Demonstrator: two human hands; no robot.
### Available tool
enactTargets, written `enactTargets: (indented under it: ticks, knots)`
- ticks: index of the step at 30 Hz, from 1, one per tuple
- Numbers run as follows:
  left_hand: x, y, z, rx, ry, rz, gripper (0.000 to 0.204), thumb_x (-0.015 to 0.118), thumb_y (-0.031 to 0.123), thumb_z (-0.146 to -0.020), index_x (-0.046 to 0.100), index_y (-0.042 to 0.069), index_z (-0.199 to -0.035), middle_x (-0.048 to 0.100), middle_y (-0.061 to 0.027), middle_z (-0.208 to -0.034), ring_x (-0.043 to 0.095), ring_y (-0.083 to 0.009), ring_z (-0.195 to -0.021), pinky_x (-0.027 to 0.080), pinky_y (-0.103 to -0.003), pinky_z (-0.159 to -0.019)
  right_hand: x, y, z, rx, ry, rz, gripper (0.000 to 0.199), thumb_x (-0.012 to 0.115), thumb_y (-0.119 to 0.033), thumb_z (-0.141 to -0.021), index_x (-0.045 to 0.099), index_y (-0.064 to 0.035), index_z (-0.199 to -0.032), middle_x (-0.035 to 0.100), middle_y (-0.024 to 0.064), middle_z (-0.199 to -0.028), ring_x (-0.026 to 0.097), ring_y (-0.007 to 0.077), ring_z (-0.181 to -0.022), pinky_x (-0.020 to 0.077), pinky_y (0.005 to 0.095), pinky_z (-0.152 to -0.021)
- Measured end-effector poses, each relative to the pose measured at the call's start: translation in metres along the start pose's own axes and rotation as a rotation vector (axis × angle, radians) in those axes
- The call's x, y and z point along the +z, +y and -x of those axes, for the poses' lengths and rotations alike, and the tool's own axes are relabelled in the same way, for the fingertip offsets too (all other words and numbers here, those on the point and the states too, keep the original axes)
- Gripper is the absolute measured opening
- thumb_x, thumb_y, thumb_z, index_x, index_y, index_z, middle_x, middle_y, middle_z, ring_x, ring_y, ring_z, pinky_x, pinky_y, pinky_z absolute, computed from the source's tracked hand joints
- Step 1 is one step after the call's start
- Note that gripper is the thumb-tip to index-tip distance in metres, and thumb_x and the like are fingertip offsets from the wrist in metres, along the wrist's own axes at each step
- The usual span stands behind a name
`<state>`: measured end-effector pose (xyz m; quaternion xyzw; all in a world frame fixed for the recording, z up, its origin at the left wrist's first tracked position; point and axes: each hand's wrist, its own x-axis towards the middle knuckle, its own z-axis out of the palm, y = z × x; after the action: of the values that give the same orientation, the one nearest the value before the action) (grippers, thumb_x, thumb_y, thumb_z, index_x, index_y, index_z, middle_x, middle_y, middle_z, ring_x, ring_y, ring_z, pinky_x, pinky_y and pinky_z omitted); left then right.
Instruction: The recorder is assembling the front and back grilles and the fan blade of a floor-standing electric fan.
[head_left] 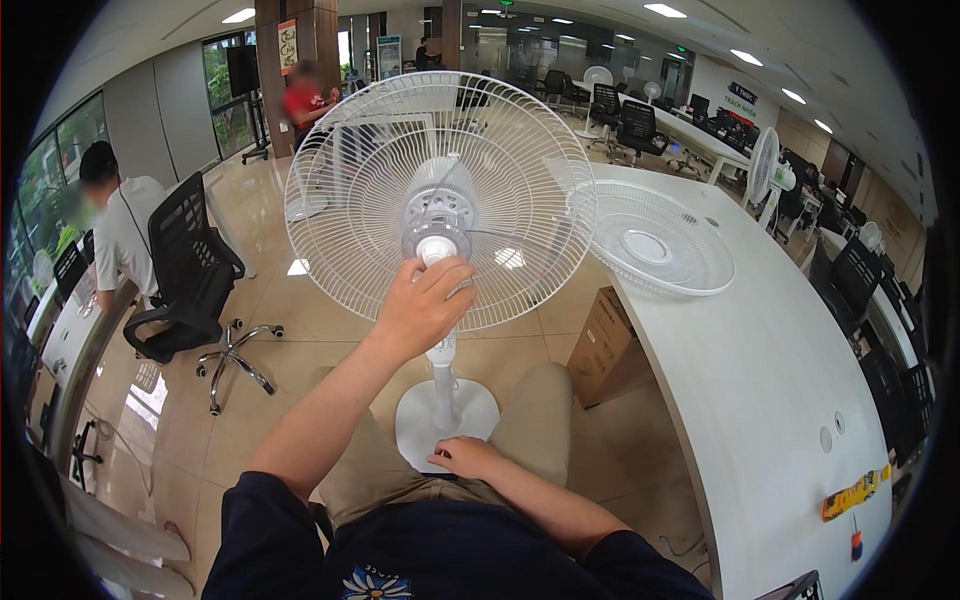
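A white pedestal fan stands before me, its round wire rear grille (340, 150) facing me. No blades show on it, and the motor housing (440, 178) is visible through the wires. The fingers of my left hand (425, 308) are closed around a white plastic nut (437, 248) at the grille's hub. Below, the pole (443, 395) rises from a pale flat base (415, 425) between my knees. My right hand (468, 457) rests low by my lap, at the near edge of the base, fingers curled; whatever they may hold is hidden.
To my right, a second wire grille (655, 240) lies on a long white table (760, 400). A yellow packet (853, 493) and a small screwdriver-like tool (856, 542) sit near its edge. A cardboard box (608, 350) stands below. An office chair (190, 260) and a seated person (135, 225) are left.
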<state>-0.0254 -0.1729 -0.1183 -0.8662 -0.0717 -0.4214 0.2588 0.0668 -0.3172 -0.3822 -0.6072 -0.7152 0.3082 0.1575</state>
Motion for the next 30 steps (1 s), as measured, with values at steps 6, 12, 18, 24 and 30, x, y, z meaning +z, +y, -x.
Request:
enactTargets:
  ticks: [6,12,18,24,30]
  knots:
    - [0.002,0.0,0.002,0.004,-0.017,0.032,0.021,0.081,0.017,-0.08,0.071,0.016,-0.098,0.064,0.0025,-0.125,0.059,-0.0173,-0.122,0.042,-0.041,-0.094,0.003,0.002,0.0,-0.01,0.007,-0.001,0.045,0.061,-0.052,-0.098,0.074,-0.0094,-0.103,0.075,0.0152,-0.101,0.071,0.0359,-0.096,0.0548,0.0483,-0.084]
    - [0.001,-0.002,0.005,0.009,0.026,0.128,0.023,0.081,0.015,-0.079,0.071,0.016,-0.099,0.066,0.0005,-0.121,0.063,-0.0175,-0.112,0.044,-0.038,-0.09,0.003,0.001,-0.001,-0.014,-0.007,0.02,0.043,0.061,-0.05,-0.099,0.075,-0.0102,-0.107,0.076,0.0143,-0.101,0.071,0.035,-0.097,0.0548,0.0465,-0.084]
    - [-0.002,-0.004,0.0,-0.143,0.32,-0.016,0.04,0.087,0.014,-0.072,0.072,0.017,-0.109,0.066,0.002,-0.114,0.063,-0.0189,-0.1,0.042,-0.038,-0.083,0.004,0.004,-0.001,-0.008,-0.004,0.018,0.043,0.061,-0.05,-0.099,0.075,-0.01,-0.107,0.076,0.0144,-0.102,0.071,0.0353,-0.097,0.0548,0.0466,-0.084]
    - [-0.001,-0.015,-0.004,-0.143,0.302,-0.09,0.042,0.086,0.016,-0.074,0.071,0.018,-0.113,0.065,0.004,-0.111,0.063,-0.0165,-0.101,0.042,-0.034,-0.083,0.005,0.005,-0.001,-0.014,0.009,0.038,0.043,0.062,-0.05,-0.098,0.075,-0.0098,-0.108,0.076,0.0147,-0.103,0.071,0.0357,-0.098,0.0549,0.0468,-0.085]
    - [-0.001,-0.015,-0.006,-0.143,0.317,-0.087,0.033,0.083,0.015,-0.079,0.072,0.018,-0.11,0.066,0.0043,-0.106,0.064,-0.0156,-0.097,0.042,-0.034,-0.082,0.005,0.005,-0.001,-0.019,-0.007,0.038,0.043,0.063,-0.05,-0.098,0.075,-0.0103,-0.108,0.075,0.0148,-0.104,0.071,0.0357,-0.099,0.0549,0.0473,-0.085]
